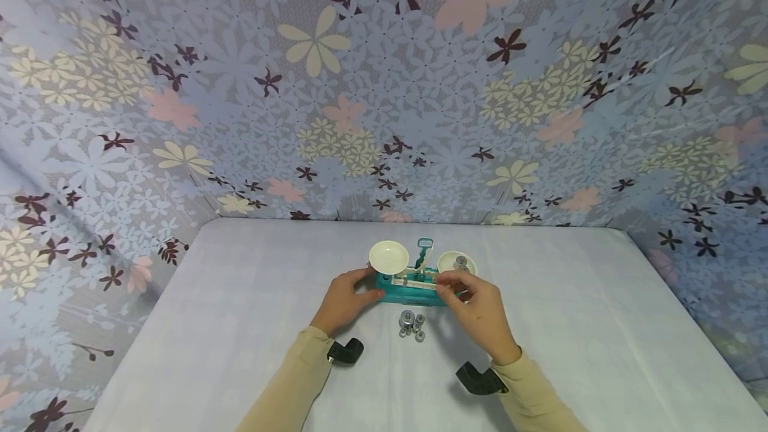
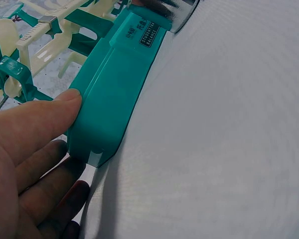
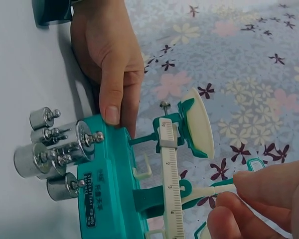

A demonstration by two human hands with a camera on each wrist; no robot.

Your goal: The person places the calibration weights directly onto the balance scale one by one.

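A teal and white balance scale (image 1: 414, 293) stands on the table, its STUDENT BALANCE label legible in the left wrist view. My left hand (image 1: 347, 300) grips the left end of its base, thumb (image 2: 65, 107) along the upper edge and fingers round the end. The fingertips of my right hand (image 1: 477, 309) come together at the right end of the white graduated beam (image 3: 170, 174), overlapping the pointer in the right wrist view; I cannot tell what they hold. A metal rider (image 3: 168, 143) sits toward the beam's left end. The left pan (image 1: 389, 257) is bare; metal weights (image 1: 461, 262) rest in the right pan (image 1: 445, 260).
Several shiny metal weights (image 1: 408, 320) of different sizes stand together on the white-covered table (image 1: 252, 325) just in front of the scale. Behind the table hangs a flower-patterned cloth (image 1: 384, 85). Dark wrist cameras sit on both forearms.
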